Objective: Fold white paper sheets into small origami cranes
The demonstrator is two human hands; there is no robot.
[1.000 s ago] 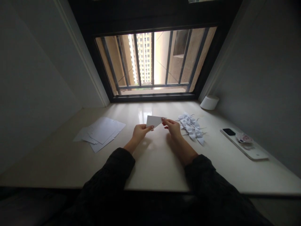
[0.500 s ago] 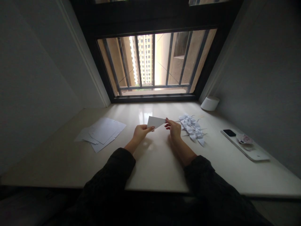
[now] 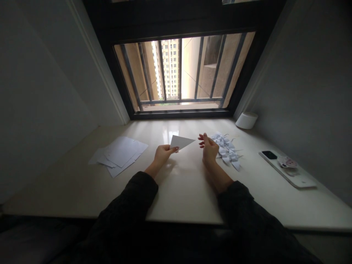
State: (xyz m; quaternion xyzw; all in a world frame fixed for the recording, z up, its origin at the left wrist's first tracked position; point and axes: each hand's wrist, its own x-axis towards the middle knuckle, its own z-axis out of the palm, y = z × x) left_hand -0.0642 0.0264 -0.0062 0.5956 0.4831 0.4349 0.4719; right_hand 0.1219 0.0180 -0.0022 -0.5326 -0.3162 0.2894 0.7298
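Note:
My left hand (image 3: 162, 154) pinches the near corner of a folded white paper triangle (image 3: 180, 142) and holds it just above the pale desk (image 3: 178, 190). My right hand (image 3: 209, 148) hovers a little to the right of the paper's tip, apart from it, with fingers loosely spread and nothing in them. A heap of small folded white paper figures (image 3: 227, 150) lies directly right of that hand.
A loose stack of white sheets (image 3: 119, 154) lies at the left. A white phone with a sticker (image 3: 287, 167) rests at the right, and a white round object (image 3: 246, 120) stands in the back right corner. A barred window (image 3: 183, 71) is behind the desk.
My right hand has let go of the paper's right tip and drawn a little to the right. The left hand still holds the paper, now tilted slightly.

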